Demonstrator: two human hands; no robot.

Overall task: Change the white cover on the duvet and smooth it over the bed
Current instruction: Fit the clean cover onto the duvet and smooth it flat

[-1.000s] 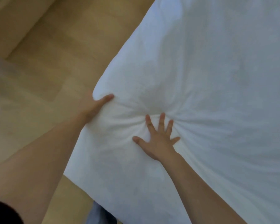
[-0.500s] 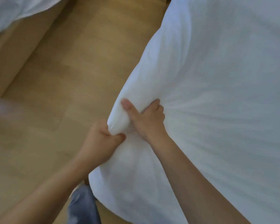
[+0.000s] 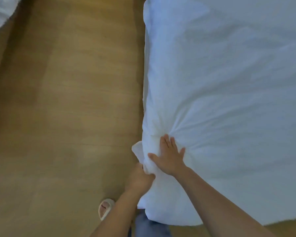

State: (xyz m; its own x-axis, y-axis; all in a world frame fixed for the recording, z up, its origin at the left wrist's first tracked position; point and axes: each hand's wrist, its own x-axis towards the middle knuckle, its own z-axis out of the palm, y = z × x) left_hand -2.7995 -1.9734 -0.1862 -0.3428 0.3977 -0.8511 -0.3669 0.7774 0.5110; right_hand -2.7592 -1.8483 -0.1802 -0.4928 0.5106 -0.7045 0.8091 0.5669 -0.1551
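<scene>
The left hand (image 3: pixel 140 178) grips a bunched corner of the white duvet cover (image 3: pixel 229 100); the right hand (image 3: pixel 169 156) presses it flat, fingers (image 3: pixel 164 142) spread.

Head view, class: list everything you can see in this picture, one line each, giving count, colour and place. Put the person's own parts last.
duvet: one, white cover, fills the right side; its near left edge is bunched.
floor: one, tan wood, left and middle.
white fabric: one piece, white, top left corner, cut off by the frame.
slipper: one, pale, open-toed, on the floor at the bottom, worn on a foot.
trouser leg: one, blue, bottom centre, beside the duvet's edge.
left hand: one, grips the bunched duvet edge.
right hand: one, fingers straight and spread, presses flat on the duvet beside the bunch.
</scene>
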